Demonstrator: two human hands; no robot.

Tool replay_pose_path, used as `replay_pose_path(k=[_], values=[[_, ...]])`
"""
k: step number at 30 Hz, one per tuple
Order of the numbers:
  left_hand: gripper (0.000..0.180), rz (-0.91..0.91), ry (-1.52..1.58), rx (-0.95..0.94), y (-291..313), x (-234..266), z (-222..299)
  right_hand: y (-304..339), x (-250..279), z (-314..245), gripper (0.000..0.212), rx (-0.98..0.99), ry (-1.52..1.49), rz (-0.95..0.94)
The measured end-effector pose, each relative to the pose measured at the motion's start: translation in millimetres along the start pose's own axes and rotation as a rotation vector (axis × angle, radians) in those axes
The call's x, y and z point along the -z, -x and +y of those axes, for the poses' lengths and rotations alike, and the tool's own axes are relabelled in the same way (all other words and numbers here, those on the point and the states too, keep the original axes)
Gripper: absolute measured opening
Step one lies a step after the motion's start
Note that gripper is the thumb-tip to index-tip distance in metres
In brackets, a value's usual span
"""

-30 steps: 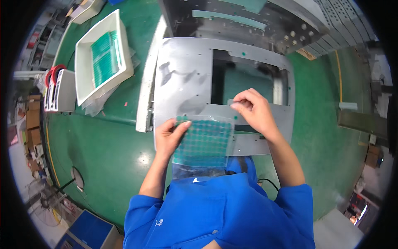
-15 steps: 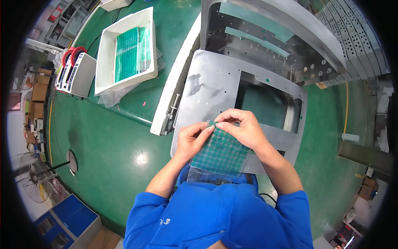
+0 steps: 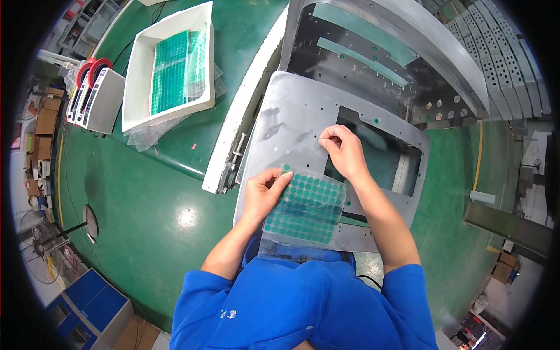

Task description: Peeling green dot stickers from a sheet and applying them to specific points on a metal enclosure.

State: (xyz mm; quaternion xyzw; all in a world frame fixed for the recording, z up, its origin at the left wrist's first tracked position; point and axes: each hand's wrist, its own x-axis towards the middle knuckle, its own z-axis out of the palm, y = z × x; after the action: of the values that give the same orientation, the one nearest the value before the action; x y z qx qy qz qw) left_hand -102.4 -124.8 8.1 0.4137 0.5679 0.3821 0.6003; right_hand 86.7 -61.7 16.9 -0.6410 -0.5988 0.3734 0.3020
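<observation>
My left hand (image 3: 265, 191) pinches the upper left corner of a clear sheet of round green stickers (image 3: 309, 201), which hangs toward my lap over the panel's near edge. Up and to the right, my right hand (image 3: 344, 149) is closed in a pinch over a grey metal panel (image 3: 291, 125), left of its large rectangular cutout. Whatever its fingertips hold is too small or hidden to make out. Small holes dot the panel, and a green sticker (image 3: 378, 121) sits near the cutout's far edge.
A curved metal housing (image 3: 385, 46) stands upright behind the panel. On the green table at left are a white bin (image 3: 169, 119) with more green sticker sheets and a white device (image 3: 102, 105) beside red rings. Perforated metal parts (image 3: 496, 52) are stacked at far right.
My right hand has left the sheet's top edge and moved up and right over the panel. My left hand still holds the sheet, now by its corner.
</observation>
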Motion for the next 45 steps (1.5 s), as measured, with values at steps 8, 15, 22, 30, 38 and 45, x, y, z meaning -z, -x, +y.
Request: replay_pose_path(k=[8, 15, 22, 30, 38, 45], values=[[0.017, -0.015, 0.041, 0.056, 1.6, 3.1, -4.5, -16.5, -1.3, 3.9, 0.004, -0.042, 0.208, -0.104], [0.016, -0.040, 0.055, 0.081, 1.9, 3.8, -2.1, -16.9, -4.3, -1.0, 0.005, -0.076, 0.301, -0.085], [0.015, 0.000, 0.054, -0.017, 0.3, 0.6, -4.9, -17.3, -6.3, -0.4, 0.006, -0.065, 0.343, -0.076], [0.015, 0.008, 0.054, -0.059, 0.0, 0.2, -9.6, -13.9, -6.2, -4.5, 0.006, -0.085, 0.316, -0.060], [0.016, -0.017, 0.006, -0.039, -2.5, 0.8, -11.6, -27.9, 1.5, 3.6, 0.030, -0.239, 0.252, -0.107], [0.018, -0.021, 0.116, -0.096, 3.4, 0.5, 5.2, -47.6, 9.7, 4.2, 0.025, -0.298, 0.219, -0.107]])
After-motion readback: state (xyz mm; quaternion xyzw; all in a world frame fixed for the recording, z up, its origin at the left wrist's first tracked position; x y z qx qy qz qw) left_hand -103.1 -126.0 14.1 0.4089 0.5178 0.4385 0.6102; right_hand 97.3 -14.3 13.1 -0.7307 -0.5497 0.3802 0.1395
